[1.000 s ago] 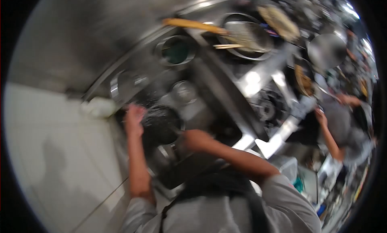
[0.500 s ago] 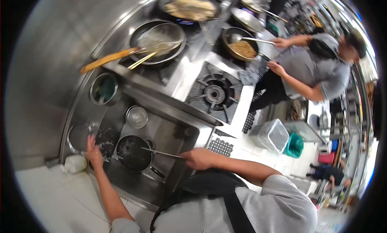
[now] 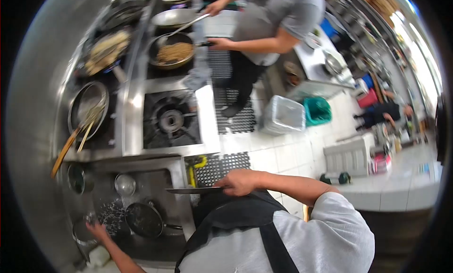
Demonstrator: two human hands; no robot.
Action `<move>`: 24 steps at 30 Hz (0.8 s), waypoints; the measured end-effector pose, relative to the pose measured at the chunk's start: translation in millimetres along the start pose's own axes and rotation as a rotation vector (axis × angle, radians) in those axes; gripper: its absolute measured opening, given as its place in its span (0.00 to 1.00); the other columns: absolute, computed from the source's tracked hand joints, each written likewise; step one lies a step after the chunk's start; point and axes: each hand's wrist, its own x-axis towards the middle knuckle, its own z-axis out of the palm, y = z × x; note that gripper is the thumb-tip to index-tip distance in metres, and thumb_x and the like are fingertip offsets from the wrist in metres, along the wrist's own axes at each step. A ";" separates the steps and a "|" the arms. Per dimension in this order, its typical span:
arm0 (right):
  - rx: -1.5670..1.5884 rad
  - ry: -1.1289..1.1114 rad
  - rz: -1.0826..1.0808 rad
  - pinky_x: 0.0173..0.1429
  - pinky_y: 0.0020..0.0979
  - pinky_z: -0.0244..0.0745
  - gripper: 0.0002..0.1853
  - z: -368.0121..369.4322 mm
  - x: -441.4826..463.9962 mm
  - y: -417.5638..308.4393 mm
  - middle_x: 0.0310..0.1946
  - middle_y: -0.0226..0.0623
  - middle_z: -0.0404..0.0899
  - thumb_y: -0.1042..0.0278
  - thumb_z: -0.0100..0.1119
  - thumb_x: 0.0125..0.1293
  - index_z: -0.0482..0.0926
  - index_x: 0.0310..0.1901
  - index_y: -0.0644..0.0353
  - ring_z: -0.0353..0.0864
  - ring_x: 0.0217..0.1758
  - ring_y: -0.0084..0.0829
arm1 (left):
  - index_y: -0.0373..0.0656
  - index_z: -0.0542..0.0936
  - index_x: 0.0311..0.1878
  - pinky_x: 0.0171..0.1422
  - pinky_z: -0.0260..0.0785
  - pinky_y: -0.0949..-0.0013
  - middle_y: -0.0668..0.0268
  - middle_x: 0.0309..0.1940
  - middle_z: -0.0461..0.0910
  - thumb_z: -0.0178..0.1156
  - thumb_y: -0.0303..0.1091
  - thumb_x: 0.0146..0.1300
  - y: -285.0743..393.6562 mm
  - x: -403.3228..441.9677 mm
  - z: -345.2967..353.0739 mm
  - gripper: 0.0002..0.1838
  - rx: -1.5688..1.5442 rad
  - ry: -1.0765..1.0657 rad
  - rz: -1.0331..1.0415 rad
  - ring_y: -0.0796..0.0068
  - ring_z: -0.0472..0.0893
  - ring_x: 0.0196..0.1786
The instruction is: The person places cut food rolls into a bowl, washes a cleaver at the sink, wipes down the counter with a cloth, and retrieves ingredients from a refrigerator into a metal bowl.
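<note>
My right hand (image 3: 239, 182) is closed around the handle of a knife (image 3: 194, 191). Its long, thin, flat blade points left, level, in front of my apron and just beyond the sink's right edge. My left hand (image 3: 98, 231) reaches over the left side of the sink (image 3: 163, 248), blurred, with its fingers stretched out and nothing visible in them. Beside it is the rim of a round metal container (image 3: 79, 235), and white water splashes (image 3: 112, 217) show to its right. A black frying pan (image 3: 144, 220) lies in the sink, with a small metal bowl (image 3: 125, 184) behind it.
A burner (image 3: 171, 121) stands beyond the sink. A wok with a strainer (image 3: 88, 110) and a wooden handle lies at left. A co-worker (image 3: 264, 34) stirs brown food in a pan (image 3: 174, 53). Bins (image 3: 284, 116) and a rubber mat (image 3: 226, 166) are on the floor.
My view has turned to the right. My right hand has drawn the knife out from over the frying pan, away from the sink. My left hand stays over the sink's left side.
</note>
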 end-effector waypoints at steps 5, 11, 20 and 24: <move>0.051 0.057 0.314 0.48 0.46 0.76 0.22 -15.3 -103.8 42.7 0.37 0.52 0.84 0.65 0.54 0.59 0.81 0.57 0.53 0.83 0.41 0.51 | 0.37 0.61 0.75 0.69 0.66 0.58 0.46 0.70 0.66 0.61 0.32 0.60 -33.8 22.1 30.2 0.38 0.831 -0.100 0.575 0.55 0.75 0.64; -0.074 0.290 0.618 0.50 0.46 0.78 0.18 70.7 -198.8 242.4 0.37 0.52 0.85 0.60 0.52 0.58 0.84 0.46 0.56 0.84 0.44 0.51 | 0.36 0.72 0.67 0.70 0.63 0.63 0.54 0.62 0.77 0.64 0.36 0.65 115.9 -145.0 117.5 0.29 0.559 -0.750 0.146 0.63 0.76 0.64; 0.011 0.129 1.093 0.32 0.35 0.79 0.06 331.3 -430.7 484.8 0.23 0.35 0.85 0.60 0.66 0.42 0.88 0.25 0.45 0.85 0.26 0.34 | 0.40 0.75 0.66 0.63 0.69 0.68 0.63 0.61 0.78 0.64 0.39 0.67 296.3 -505.7 237.2 0.26 0.319 -1.358 0.345 0.70 0.77 0.62; -0.009 0.214 1.112 0.34 0.36 0.80 0.12 388.6 -475.0 496.7 0.27 0.36 0.86 0.53 0.67 0.47 0.89 0.29 0.49 0.87 0.31 0.36 | 0.42 0.74 0.66 0.66 0.69 0.52 0.58 0.66 0.74 0.60 0.46 0.68 245.6 -604.9 322.7 0.27 -0.704 -1.716 -0.380 0.53 0.74 0.67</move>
